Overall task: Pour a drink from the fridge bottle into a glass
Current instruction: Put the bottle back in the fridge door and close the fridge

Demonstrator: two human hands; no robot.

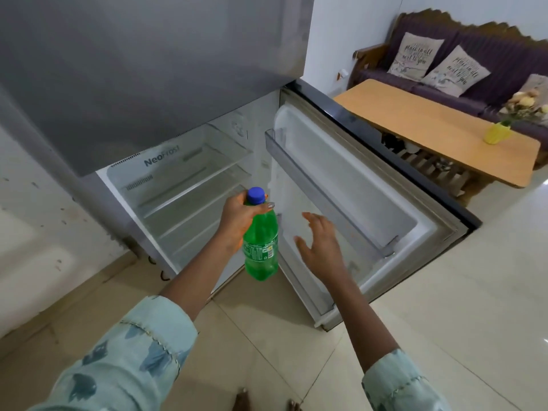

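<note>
Bottle (261,244) before fridge (189,185), door (355,185) rightward

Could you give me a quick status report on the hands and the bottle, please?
Left hand gripping green bottle by the neck, cap on. Right hand open, empty, near fridge door. Door open. No glass in sight.

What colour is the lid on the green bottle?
Blue. The cap tops the green bottle in the head view.

The bottle (261,250) is seen as glossy green plastic with a smooth blue cap (256,195). Brushed matt metal is shown on the fridge door (148,69), and polished tile on the floor (474,277).
</note>
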